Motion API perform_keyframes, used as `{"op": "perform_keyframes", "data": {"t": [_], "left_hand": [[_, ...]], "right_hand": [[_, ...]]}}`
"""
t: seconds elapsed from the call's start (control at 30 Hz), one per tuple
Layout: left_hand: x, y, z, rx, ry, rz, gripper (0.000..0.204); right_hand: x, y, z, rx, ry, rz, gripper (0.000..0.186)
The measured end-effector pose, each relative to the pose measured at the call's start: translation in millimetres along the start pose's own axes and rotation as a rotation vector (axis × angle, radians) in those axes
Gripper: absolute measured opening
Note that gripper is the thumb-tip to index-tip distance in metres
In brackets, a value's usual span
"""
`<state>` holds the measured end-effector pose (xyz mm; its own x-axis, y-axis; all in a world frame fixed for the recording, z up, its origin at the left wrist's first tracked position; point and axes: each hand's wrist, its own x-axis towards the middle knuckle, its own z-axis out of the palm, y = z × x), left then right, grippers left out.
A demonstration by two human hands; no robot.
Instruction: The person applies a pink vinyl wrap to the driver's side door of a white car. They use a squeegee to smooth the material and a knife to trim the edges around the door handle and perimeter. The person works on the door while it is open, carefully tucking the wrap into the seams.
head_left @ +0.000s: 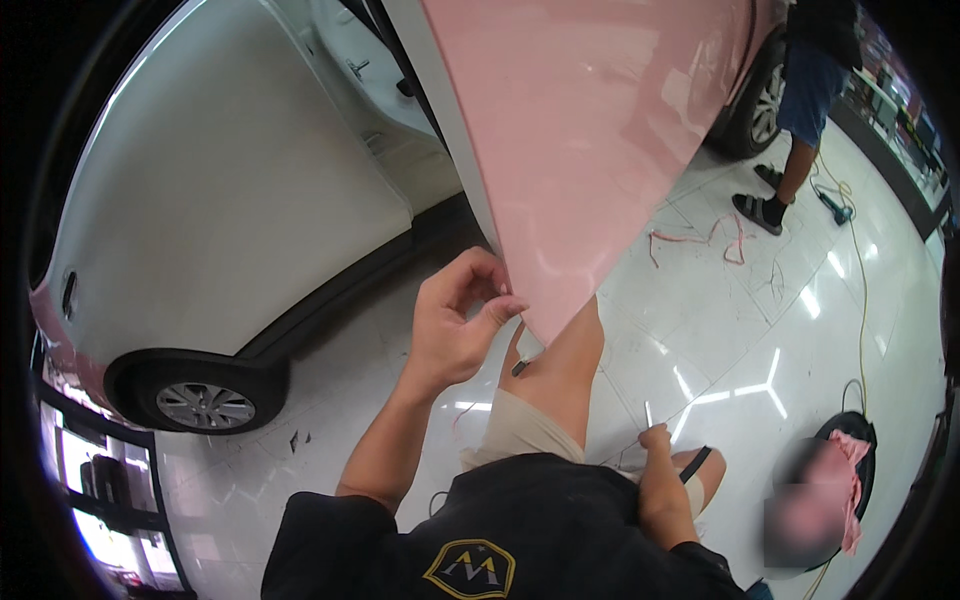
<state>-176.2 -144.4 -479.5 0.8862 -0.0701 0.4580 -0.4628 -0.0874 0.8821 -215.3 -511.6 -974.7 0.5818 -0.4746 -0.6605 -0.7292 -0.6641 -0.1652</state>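
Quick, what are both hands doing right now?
Left hand: curled at the edge of the pink panel; grip unclear.
Right hand: closed, holding a thin pale tool.

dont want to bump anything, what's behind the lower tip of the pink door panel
The person's bare leg shows around the tip of the pink door panel, with tiled floor to the right. Whatever lies directly behind the panel is covered.

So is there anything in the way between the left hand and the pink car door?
No, nothing visible is. The left hand is right at the edge of the pink car door, near its lower corner. The bare left leg shows beyond that corner, not between them.
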Motion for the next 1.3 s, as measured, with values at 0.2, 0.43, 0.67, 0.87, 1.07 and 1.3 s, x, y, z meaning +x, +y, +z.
{"op": "perform_keyframes", "data": {"t": [0.2,0.43,0.67,0.87,1.07,1.3], "left_hand": [[-1,-11,-5,-0.136,-0.115,0.046,0.016],[-9,-24,-2,-0.183,-0.108,-0.072,0.009],[-11,-94,15,0.497,0.150,0.049,0.012],[-33,-85,-1,0.258,0.237,-0.279,0.011],[-21,-66,13,0.117,0.123,-0.080,0.012],[-12,23,66,-0.265,-0.123,0.323,0.019]], "right_hand": [[12,3,-1,0.033,0.005,-0.009,0.054],[-32,-46,-48,0.012,0.284,-0.181,0.055],[-69,-2,-168,0.217,0.718,-0.568,0.041],[-177,-60,-271,0.785,0.371,-0.752,0.025],[-285,-90,-324,0.797,0.465,-1.074,0.022],[-397,-125,-347,0.981,0.397,-1.471,0.034]]}}
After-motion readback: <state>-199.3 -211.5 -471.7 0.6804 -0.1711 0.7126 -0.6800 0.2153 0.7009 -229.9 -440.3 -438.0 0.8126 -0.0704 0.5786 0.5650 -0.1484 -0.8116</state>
